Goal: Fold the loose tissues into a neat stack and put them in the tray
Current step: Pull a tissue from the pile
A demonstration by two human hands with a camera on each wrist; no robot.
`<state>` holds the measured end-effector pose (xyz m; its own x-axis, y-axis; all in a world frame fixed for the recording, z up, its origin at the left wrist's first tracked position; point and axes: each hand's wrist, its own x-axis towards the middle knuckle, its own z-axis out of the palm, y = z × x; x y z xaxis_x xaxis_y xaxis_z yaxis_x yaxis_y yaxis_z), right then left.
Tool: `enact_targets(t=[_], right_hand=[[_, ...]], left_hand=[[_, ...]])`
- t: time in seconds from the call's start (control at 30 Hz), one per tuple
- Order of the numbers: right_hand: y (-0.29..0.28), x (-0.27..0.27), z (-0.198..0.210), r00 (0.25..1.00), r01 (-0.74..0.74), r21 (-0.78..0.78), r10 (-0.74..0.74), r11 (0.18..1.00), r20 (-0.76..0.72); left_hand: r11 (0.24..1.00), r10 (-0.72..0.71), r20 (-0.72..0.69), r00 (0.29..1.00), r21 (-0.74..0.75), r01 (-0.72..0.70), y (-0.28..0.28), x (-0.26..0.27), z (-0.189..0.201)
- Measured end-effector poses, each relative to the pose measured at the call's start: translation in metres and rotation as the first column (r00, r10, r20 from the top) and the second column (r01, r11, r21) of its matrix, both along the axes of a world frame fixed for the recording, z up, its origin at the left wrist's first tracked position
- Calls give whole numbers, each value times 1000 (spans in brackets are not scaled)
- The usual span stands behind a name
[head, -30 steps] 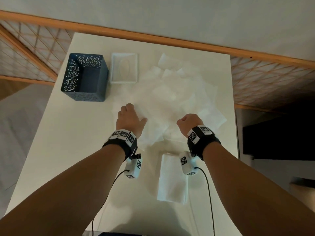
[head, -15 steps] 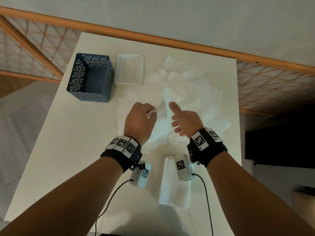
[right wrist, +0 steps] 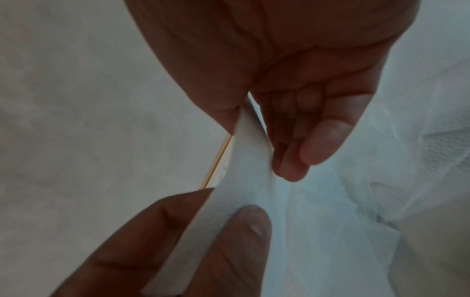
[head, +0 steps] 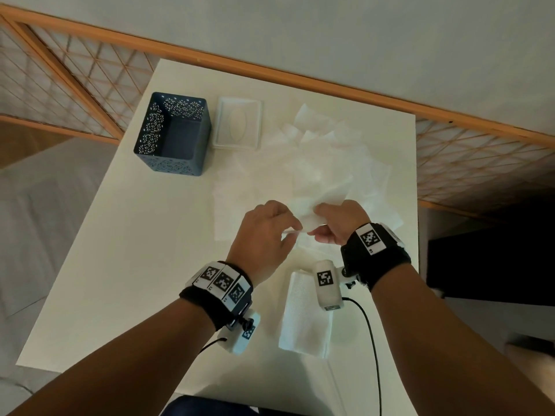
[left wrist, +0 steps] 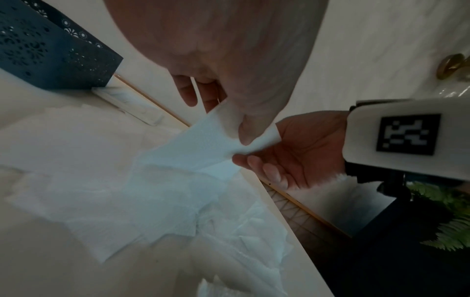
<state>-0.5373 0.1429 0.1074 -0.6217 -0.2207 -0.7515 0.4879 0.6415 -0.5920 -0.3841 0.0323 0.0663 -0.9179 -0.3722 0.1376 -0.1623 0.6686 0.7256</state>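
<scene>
the white table (head: 126, 265) carries a wide spread of loose tissues (head: 339, 163) not yet folded, and the dark blue tray (head: 172, 136) at the far left looks empty. a small folded stack (head: 303, 319) lies near the person. the left hand (head: 264, 235) and right hand (head: 339, 223) both pinch one raised tissue (left wrist: 203, 144) between them.

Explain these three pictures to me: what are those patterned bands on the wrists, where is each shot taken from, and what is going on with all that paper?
No machine here: a person works bare-handed. The wristbands carry small cameras. One picture comes from a head camera looking down; the other two look along each hand. On the white table lie loose tissues, a folded stack, a dark blue basket and a white tray. The left hand and right hand both pinch one tissue, lifted off the pile.
</scene>
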Motion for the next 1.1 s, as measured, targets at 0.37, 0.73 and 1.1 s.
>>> enact_targets(t=[0.37, 0.73, 1.1], right_hand=[[21, 18, 7, 973, 159, -222, -191, 962, -130], [26, 39, 14, 930, 344, -400, -366, 850, 23], [42, 39, 17, 921, 359, -436, -389, 825, 23]], left_hand=[[482, 232, 546, 805, 654, -583, -6, 16, 14], [38, 40, 597, 802, 801, -598, 4, -5, 28], [-74, 110, 491, 864, 871, -485, 8, -2, 29]])
